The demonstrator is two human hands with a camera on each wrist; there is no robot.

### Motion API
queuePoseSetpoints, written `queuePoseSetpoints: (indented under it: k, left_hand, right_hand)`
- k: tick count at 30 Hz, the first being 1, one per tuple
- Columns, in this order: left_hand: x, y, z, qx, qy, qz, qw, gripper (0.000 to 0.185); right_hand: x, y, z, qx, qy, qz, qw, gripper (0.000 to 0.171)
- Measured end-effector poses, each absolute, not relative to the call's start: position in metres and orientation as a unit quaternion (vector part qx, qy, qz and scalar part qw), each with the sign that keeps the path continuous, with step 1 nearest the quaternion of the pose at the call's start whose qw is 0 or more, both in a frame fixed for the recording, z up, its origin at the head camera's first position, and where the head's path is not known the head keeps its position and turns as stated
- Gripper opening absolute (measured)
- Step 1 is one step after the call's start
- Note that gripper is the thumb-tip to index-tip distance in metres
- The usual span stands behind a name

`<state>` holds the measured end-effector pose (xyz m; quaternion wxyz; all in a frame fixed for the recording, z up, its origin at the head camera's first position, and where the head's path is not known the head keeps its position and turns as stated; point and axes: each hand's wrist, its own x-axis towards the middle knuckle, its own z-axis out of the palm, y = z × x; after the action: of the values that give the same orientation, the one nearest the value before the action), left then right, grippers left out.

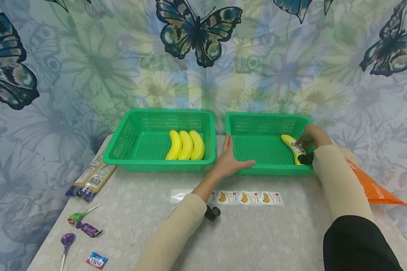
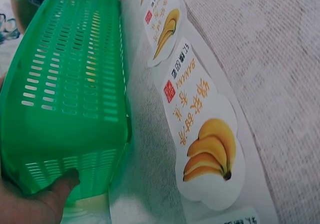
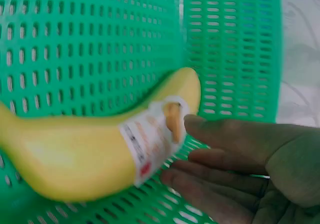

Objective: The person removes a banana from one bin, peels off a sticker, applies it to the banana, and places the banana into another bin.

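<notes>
Two green baskets stand side by side on the table. The left basket point(image 1: 159, 111) holds three yellow bananas point(image 1: 186, 145). In the right basket point(image 1: 264, 116) lies one banana point(image 1: 291, 146) with a label on it. My right hand point(image 1: 310, 136) is on that banana. In the right wrist view its straight fingers point(image 3: 225, 159) touch the label point(image 3: 150, 139) on the banana point(image 3: 65, 149). My left hand point(image 1: 228, 160) rests against the right basket's front left corner, with its thumb point(image 2: 45, 204) on the basket wall point(image 2: 65, 83). A strip of banana stickers point(image 1: 254, 197) lies in front of it.
A printed packet point(image 1: 93, 177) lies at the table's left edge. Two lollipops point(image 1: 79, 216) and wrapped sweets point(image 1: 96, 259) lie at the front left. An orange bag point(image 1: 373, 186) sits at the right edge. A butterfly-patterned curtain hangs behind the baskets.
</notes>
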<state>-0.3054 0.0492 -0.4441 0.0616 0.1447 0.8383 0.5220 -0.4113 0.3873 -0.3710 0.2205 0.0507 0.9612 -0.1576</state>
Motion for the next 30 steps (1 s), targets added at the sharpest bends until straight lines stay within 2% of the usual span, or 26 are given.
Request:
queuePoseSetpoints:
  k: [5,11,18,24,30]
  left_hand:
    - [-0.305,0.054,-0.442,0.141,0.845,0.514,0.036,0.124]
    - [-0.304,0.058,-0.445,0.131,0.851,0.508,0.039,0.125]
    - [-0.307,0.054,-0.449,0.13,0.847,0.515,0.024,0.123]
    - [-0.307,0.051,-0.45,0.13,0.845,0.519,0.021,0.124]
    - [-0.306,0.056,-0.448,0.134,0.838,0.529,0.027,0.124]
  right_hand:
    - [-0.4,0.395,-0.351,0.028,0.959,-0.166,0.226,0.039]
    - [-0.37,0.388,-0.339,-0.001,0.956,-0.221,0.194,0.051]
    - [-0.348,0.372,-0.341,-0.044,0.967,-0.205,0.147,0.047]
    - [-0.336,0.36,-0.343,-0.064,0.968,-0.208,0.123,0.054]
    - [-0.324,0.352,-0.342,-0.069,0.976,-0.186,0.09,0.048]
